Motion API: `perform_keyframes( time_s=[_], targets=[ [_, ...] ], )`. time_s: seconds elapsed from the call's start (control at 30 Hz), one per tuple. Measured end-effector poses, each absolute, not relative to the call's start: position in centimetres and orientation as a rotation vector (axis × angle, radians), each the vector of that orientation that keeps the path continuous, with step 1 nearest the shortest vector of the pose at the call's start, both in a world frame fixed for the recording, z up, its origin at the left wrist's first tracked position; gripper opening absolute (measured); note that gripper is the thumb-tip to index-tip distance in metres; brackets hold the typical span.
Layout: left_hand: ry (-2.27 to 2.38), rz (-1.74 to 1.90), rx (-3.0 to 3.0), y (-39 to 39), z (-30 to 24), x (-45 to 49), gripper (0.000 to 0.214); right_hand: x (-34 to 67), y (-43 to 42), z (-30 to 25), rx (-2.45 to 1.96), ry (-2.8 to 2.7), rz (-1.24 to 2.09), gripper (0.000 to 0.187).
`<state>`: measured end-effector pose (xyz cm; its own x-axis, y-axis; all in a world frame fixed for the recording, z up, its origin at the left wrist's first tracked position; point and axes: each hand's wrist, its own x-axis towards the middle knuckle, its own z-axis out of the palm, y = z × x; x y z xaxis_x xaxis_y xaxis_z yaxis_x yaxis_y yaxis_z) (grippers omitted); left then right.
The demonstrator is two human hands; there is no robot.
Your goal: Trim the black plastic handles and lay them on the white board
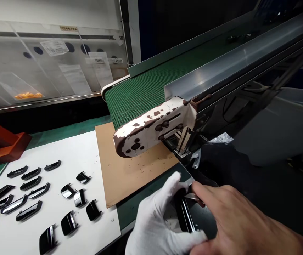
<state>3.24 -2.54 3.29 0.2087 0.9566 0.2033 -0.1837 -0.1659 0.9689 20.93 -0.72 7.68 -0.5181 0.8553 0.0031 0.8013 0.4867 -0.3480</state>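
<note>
Left hand (158,226), in a white glove, fingers curled around a glossy black trim piece (184,214) at the bench's near edge, below the conveyor end. Right hand (228,216), bare, forefinger and thumb pinched on a small blade-like tool (194,197) that touches the piece's upper end; what kind of tool, cannot tell. Green conveyor belt (140,95) ends above a brown cardboard sheet (130,173). On the white sheet (74,152) to the left, more black parts (31,198) lie in rows.
</note>
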Motion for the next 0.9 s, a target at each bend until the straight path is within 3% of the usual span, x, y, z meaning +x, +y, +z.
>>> perform_keyframes(
  time_s=[0.37, 0.6, 0.9],
  targets=[
    [0.803, 1.214, 1.197, -2.7, 4.1, 4.0, 0.065, 21.4, -1.3, 7.3, -1.472, -2.593, 0.404, 0.095],
    [0.835, 1.219, 1.215, -2.5, 3.3, 3.9, 0.071, 21.1, -1.1, 7.0, -1.425, -2.627, 0.373, 0.102],
    [0.906, 1.169, 1.116, -2.7, 3.0, 4.0, 0.068, 20.8, -0.8, 6.1, -1.336, -2.624, 0.272, 0.101]
  ],
)
